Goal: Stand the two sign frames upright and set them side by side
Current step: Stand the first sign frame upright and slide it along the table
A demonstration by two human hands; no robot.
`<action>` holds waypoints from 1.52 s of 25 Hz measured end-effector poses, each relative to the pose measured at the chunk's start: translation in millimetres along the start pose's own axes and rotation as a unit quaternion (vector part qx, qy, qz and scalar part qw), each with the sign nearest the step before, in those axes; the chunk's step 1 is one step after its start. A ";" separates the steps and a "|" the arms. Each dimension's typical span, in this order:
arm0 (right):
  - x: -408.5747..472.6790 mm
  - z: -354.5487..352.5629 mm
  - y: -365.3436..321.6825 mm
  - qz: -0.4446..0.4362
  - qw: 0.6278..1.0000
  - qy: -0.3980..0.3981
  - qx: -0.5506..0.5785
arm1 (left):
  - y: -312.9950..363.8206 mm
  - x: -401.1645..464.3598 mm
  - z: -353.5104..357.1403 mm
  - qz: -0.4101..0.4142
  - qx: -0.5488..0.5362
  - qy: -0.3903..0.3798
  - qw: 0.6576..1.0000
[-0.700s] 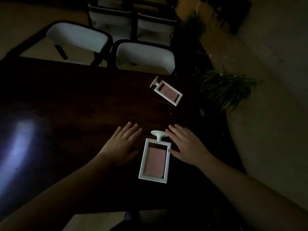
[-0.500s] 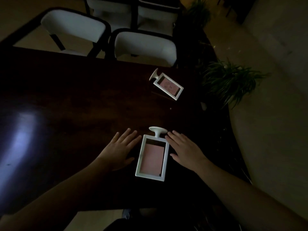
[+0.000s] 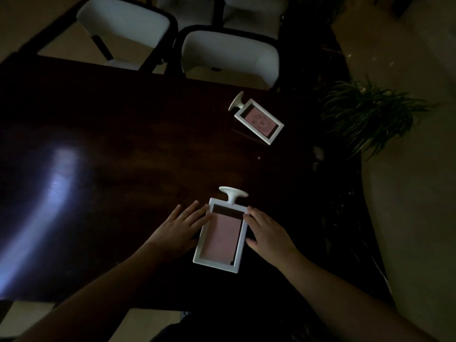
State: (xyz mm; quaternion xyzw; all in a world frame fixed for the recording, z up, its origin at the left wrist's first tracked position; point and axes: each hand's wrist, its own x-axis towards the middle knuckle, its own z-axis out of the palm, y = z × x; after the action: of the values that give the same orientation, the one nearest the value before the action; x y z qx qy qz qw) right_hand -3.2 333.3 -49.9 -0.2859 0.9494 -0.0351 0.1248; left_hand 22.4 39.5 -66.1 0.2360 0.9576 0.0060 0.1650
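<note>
Flanking the near sign frame, left hand and right hand lie palm-down on the bench, fingers spread, tips touching its long edges, nothing gripped. Frame flat, base pointing away. Far sign frame also flat, well apart.

Left hand, right hand bare; forearms bare, no sleeves, rings or watch visible.

Dim room: dark wooden table, white chairs, potted plant.

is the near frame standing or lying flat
Lying flat: the near frame shows its pink face upward on the table, base pointing away.
</note>
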 end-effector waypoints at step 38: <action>63.4 -70.2 14.3 0.130 0.935 0.133 0.302 | -7.2 48.7 -102.8 -0.139 -0.326 0.155 0.922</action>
State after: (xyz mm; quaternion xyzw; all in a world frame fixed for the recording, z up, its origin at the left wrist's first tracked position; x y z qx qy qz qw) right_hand -79.9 310.0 2.3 -0.1015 0.9308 -0.3415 0.0813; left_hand -54.3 62.0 15.2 0.0297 0.9395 0.3313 0.0819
